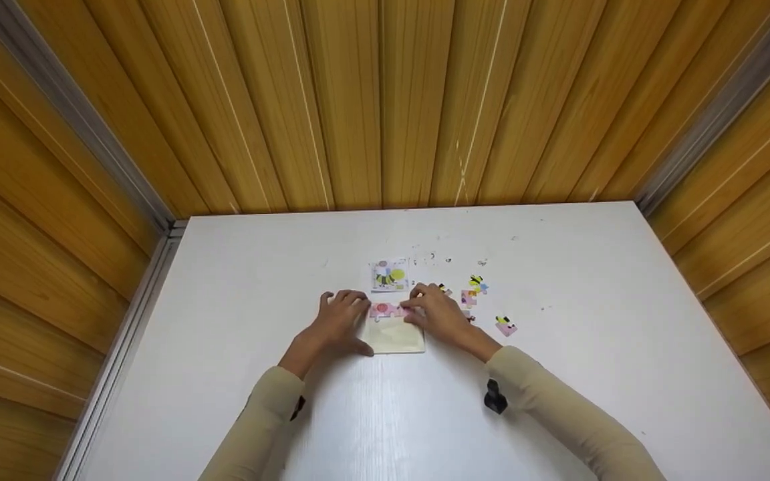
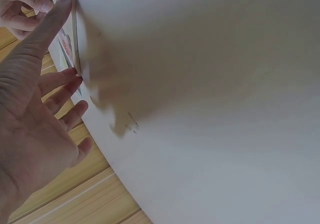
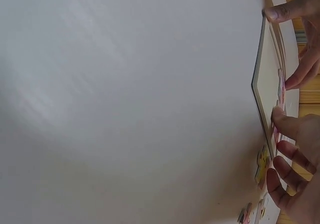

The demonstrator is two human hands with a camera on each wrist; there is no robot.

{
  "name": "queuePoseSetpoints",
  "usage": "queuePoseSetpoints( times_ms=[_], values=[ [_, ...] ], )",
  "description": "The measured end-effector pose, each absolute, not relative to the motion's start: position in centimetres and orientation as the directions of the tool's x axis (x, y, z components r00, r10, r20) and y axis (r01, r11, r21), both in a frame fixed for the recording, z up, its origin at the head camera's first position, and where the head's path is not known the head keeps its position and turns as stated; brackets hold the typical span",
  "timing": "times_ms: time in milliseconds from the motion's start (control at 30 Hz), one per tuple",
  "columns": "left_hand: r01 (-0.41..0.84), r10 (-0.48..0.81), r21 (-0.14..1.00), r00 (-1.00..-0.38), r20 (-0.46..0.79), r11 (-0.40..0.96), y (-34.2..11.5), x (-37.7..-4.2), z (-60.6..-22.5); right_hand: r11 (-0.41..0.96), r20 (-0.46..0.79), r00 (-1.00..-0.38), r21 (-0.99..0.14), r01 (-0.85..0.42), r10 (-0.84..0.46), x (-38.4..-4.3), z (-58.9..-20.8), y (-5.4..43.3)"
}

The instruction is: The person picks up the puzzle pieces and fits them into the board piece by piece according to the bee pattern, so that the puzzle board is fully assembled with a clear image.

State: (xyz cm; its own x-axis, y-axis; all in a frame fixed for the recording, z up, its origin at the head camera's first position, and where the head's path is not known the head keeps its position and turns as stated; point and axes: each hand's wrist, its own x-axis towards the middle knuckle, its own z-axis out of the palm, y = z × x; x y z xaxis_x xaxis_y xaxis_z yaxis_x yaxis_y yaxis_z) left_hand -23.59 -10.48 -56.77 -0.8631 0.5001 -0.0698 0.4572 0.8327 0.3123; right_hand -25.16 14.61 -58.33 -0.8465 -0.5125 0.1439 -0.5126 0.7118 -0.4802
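Observation:
A cream puzzle board (image 1: pixel 396 336) lies flat, with pink puzzle pieces (image 1: pixel 383 309) in a row along its far edge. My left hand (image 1: pixel 339 324) spans the board's left side, thumb at the near corner and fingertips at the far one. In the left wrist view, the left hand's thumb and fingers (image 2: pixel 75 73) are extended against the board's edge. At the far right corner, my right hand (image 1: pixel 440 312) pinches a pink puzzle piece (image 1: pixel 406 310) between thumb and index finger, partly hiding it. The right thumb (image 3: pixel 280 120) presses near the pink pieces in the right wrist view.
A picture card (image 1: pixel 390 275) with a bee lies just beyond the board. Several loose puzzle pieces (image 1: pixel 477 284) are scattered right of the right hand, one piece (image 1: pixel 506 326) farther out. The white table (image 1: pixel 258 267) meets wood-panelled walls at the back.

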Motion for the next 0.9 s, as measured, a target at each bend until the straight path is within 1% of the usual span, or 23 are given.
queuePoseSetpoints(
  times_ms=[233, 400, 567, 767, 900],
  values=[
    [0.455, 0.499, 0.313, -0.863, -0.076, 0.834, -10.54, -23.55, -56.73, 0.711, 0.177, -0.856, -0.491, -0.504, -0.485, -24.92, -58.72, 14.37],
    [0.454, 0.501, 0.318, -0.862, -0.082, 0.832, -10.6, -23.61, -56.68, 0.704, 0.137, -0.87, -0.534, -0.467, -0.474, -25.0, -58.48, 14.36],
    [0.458, 0.498, 0.297, -0.864, -0.074, 0.838, -10.71, -23.63, -56.58, 0.699, 0.112, -0.88, -0.566, -0.437, -0.461, -25.17, -58.06, 14.24],
    [0.466, 0.507, 0.293, -0.858, -0.079, 0.835, -10.63, -24.01, -56.51, 0.708, 0.11, -0.892, -0.57, -0.418, -0.438, -25.07, -58.14, 14.55],
    [0.461, 0.507, 0.313, -0.858, -0.079, 0.83, -10.51, -24.03, -56.53, 0.672, 0.124, -0.886, -0.607, -0.425, -0.448, -24.96, -58.02, 14.99]
  ],
)
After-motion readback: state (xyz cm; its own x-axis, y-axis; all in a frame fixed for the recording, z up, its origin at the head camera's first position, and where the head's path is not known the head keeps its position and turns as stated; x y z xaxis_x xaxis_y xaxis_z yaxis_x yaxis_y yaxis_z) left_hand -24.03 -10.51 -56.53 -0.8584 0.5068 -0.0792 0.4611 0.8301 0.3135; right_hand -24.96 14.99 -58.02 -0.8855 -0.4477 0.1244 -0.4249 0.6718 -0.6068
